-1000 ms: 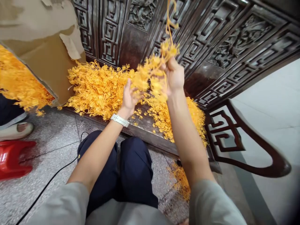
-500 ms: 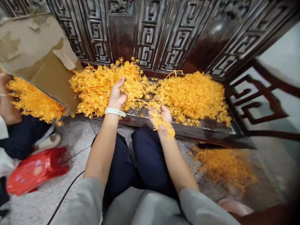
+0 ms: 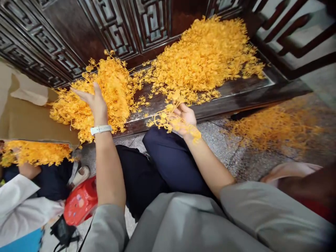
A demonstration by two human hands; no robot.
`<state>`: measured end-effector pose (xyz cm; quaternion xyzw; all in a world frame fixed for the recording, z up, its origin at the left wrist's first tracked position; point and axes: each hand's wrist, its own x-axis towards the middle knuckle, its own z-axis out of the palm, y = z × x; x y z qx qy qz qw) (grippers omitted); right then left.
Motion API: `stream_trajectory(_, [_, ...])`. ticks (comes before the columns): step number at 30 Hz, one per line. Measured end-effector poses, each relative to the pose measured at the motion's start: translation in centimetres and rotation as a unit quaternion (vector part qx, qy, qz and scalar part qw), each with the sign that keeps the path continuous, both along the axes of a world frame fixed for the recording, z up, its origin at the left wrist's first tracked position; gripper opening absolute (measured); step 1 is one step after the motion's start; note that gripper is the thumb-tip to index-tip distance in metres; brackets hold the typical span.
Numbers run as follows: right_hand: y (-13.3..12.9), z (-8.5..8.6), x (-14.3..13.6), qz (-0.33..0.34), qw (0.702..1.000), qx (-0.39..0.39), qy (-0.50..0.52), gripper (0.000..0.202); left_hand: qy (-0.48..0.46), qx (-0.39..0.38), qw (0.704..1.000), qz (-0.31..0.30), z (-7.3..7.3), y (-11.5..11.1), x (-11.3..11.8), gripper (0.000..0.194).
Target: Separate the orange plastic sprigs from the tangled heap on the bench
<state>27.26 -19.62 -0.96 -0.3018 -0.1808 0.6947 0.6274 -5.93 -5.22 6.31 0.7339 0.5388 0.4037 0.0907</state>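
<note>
My left hand [image 3: 96, 104] is open, thumb and fingers spread, in front of the left heap of orange plastic sprigs [image 3: 115, 82]. Whether it touches the heap I cannot tell. A pale watch band circles that wrist. At the bench's front edge my right hand [image 3: 187, 120] is turned palm up, its fingers curled around a branching orange plastic sprig [image 3: 168, 117]. Thin stems with small flower-like ends hang over the palm and wrist. Beyond it, a larger heap of similar orange pieces [image 3: 202, 56] lies on the dark wooden bench [image 3: 231, 89].
A torn cardboard box [image 3: 34, 117] stands at the left, with orange pieces [image 3: 39, 153] below its edge. Nearby are another person's white sleeve [image 3: 18, 196] and a red plastic stool [image 3: 81, 203]. More orange pieces [image 3: 273, 129] lie on the floor at right. A carved backrest [image 3: 154, 21] rises behind.
The view has swung toward the right. My left hand has shifted left relative to the bench, its fingers now spread wider. My right hand still holds orange plastic at the bench's edge.
</note>
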Motion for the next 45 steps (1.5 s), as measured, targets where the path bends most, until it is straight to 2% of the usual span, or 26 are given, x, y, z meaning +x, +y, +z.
stream_trajectory(1, [0.1, 0.2, -0.2, 0.018, 1.0, 0.0, 0.017, 0.034, 0.014, 0.043, 0.999, 0.028, 0.3, -0.6, 1.6, 0.084])
stream_trajectory(3, [0.2, 0.4, -0.6, 0.049, 0.998, -0.003, 0.044, 0.032, 0.035, 0.066, 0.997, 0.017, 0.8, -1.8, 5.0, 0.08])
stream_trajectory(7, [-0.2, 0.4, -0.8, 0.049, 0.998, 0.005, 0.046, 0.037, 0.021, -0.045, 0.992, -0.114, 0.5, -3.8, 11.7, 0.068])
stream_trajectory(10, [-0.3, 0.4, -0.6, 0.002, 1.0, 0.019, 0.02, 0.034, -0.01, -0.141, 0.967, -0.212, -0.3, -5.7, 16.1, 0.063])
stream_trajectory(12, [-0.2, 0.3, -0.2, -0.038, 0.999, 0.032, 0.004, 0.03, 0.008, -0.187, 0.945, -0.27, -0.8, -6.9, 18.2, 0.056])
stream_trajectory(14, [-0.2, 0.3, 0.5, -0.059, 0.997, 0.043, -0.01, 0.029, 0.036, -0.202, 0.928, -0.31, -1.4, -7.5, 19.4, 0.05])
stream_trajectory(18, [-0.5, 0.3, 2.6, -0.032, 0.998, 0.049, -0.007, 0.029, 0.091, -0.186, 0.921, -0.33, -2.3, -7.2, 19.3, 0.044])
stream_trajectory(24, [-1.6, 0.2, 4.8, 0.09, 0.995, 0.023, 0.035, 0.019, 0.208, -0.054, 0.936, -0.28, -2.2, -7.4, 18.6, 0.024])
stream_trajectory(27, [-2.3, 0.0, 4.6, 0.092, 0.995, 0.015, -0.02, 0.03, 0.186, -0.039, 0.945, -0.265, -1.9, -7.9, 18.5, 0.024])
stream_trajectory(31, [-3.2, 0.0, 4.1, 0.091, 0.991, 0.034, -0.096, 0.035, 0.148, -0.036, 0.955, -0.256, -1.6, -7.8, 18.1, 0.024])
stream_trajectory(33, [-3.3, 0.2, 3.9, 0.064, 0.989, 0.036, -0.125, 0.036, 0.133, -0.05, 0.953, -0.266, -1.4, -7.7, 17.9, 0.022])
stream_trajectory(36, [-3.3, 0.4, 3.9, -0.035, 0.984, 0.029, -0.174, 0.038, 0.112, -0.106, 0.94, -0.303, -1.0, -7.9, 17.7, 0.015])
stream_trajectory(38, [-3.2, 0.6, 4.2, -0.088, 0.973, 0.03, -0.211, 0.04, 0.105, -0.143, 0.931, -0.32, -0.7, -8.1, 17.8, 0.025])
stream_trajectory(41, [-3.2, 0.9, 4.9, -0.12, 0.957, 0.038, -0.259, 0.041, 0.09, -0.165, 0.925, -0.33, -0.4, -8.4, 17.8, 0.034])
stream_trajectory(45, [-3.7, 1.4, 6.1, -0.15, 0.943, 0.032, -0.295, 0.041, 0.006, -0.155, 0.934, -0.32, -0.6, -8.1, 17.8, 0.023])
